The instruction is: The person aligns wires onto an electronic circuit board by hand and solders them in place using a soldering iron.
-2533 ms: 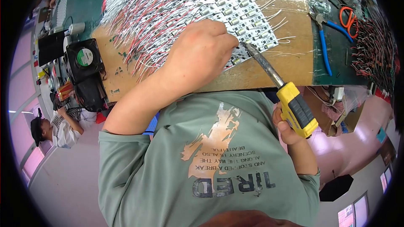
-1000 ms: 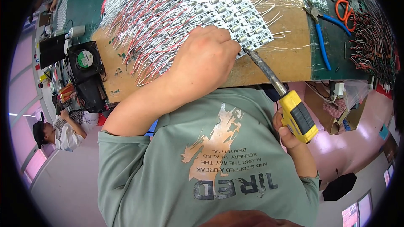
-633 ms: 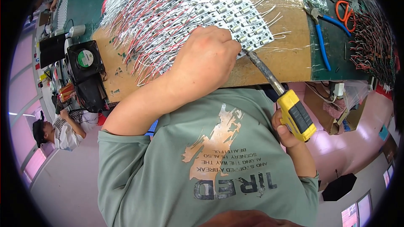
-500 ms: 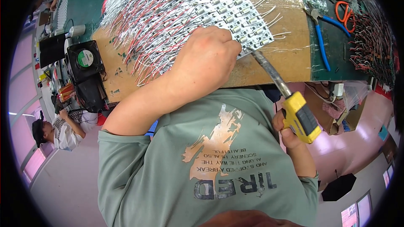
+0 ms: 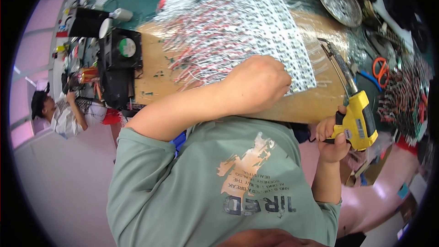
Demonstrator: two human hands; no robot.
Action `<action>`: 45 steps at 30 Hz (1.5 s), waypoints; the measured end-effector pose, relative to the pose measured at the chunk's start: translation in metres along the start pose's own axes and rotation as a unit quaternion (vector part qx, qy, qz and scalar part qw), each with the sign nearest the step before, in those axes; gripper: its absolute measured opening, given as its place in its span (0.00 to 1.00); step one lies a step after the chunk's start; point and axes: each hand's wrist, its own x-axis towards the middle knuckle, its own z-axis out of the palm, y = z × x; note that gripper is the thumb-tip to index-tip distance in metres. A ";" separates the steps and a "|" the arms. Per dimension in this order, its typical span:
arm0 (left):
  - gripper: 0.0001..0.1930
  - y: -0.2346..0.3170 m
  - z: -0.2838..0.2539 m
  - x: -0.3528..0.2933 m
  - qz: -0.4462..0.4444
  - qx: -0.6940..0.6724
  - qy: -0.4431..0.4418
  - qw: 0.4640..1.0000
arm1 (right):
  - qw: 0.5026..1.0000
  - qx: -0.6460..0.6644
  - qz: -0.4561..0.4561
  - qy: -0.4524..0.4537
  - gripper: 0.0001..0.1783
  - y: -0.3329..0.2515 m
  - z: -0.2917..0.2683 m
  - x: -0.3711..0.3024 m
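A wide panel of small circuit boards (image 5: pixel 292 41) lies on the brown work board, with rows of red and white wires (image 5: pixel 206 41) spread over its left part. My left hand (image 5: pixel 258 84) rests closed at the panel's near edge, knuckles up; its fingertips are hidden, so what they hold cannot be made out. My right hand (image 5: pixel 333 137) is wrapped round the handle of a yellow soldering gun (image 5: pixel 359 121). The gun's long metal barrel and thin feed tube point away from me, right of the panel and apart from it.
A black fan (image 5: pixel 121 55) stands at the left of the brown board (image 5: pixel 151 82). At the right are orange-handled scissors (image 5: pixel 380 71), blue-handled pliers (image 5: pixel 368 78), a bundle of wired parts (image 5: pixel 404 96) and a round metal dish (image 5: pixel 339 2). Another person (image 5: pixel 66 112) sits far left.
The soldering gun's tip has left the panel's near corner and swung right and away from me. My left hand remains at the panel's edge. The whole view has shifted.
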 end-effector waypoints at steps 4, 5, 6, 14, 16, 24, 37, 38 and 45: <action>0.08 -0.050 -0.045 0.006 -0.062 0.105 0.093 0.988 | 1.000 0.003 0.000 -0.020 0.41 0.006 0.005 0.023; 0.09 -0.077 -0.059 0.004 -0.083 0.148 0.135 0.976 | 1.000 0.001 0.000 -0.023 0.40 0.008 0.008 0.028; 0.10 -0.105 -0.071 0.003 -0.140 0.175 0.168 0.960 | 1.000 -0.002 0.000 -0.023 0.39 0.010 0.009 0.032; 0.09 -0.229 -0.134 -0.030 -0.340 0.281 0.033 0.897 | 0.999 -0.001 0.003 -0.040 0.36 0.016 0.009 0.041; 0.08 -0.229 -0.135 -0.029 -0.320 0.259 0.014 0.911 | 0.999 -0.002 0.004 -0.039 0.36 0.015 0.010 0.041; 0.12 -0.217 -0.140 -0.033 -0.307 0.274 -0.034 0.911 | 1.000 0.000 0.015 -0.022 0.38 0.015 0.010 0.040; 0.10 -0.221 -0.147 -0.041 -0.288 0.279 -0.014 0.916 | 0.999 0.001 0.000 -0.032 0.37 0.015 0.009 0.040; 0.10 -0.221 -0.147 -0.039 -0.281 0.272 -0.018 0.920 | 0.999 0.000 0.000 -0.032 0.37 0.015 0.009 0.039; 0.09 -0.215 -0.133 -0.022 -0.277 0.329 -0.072 0.900 | 1.000 0.004 0.009 -0.023 0.38 0.016 0.008 0.038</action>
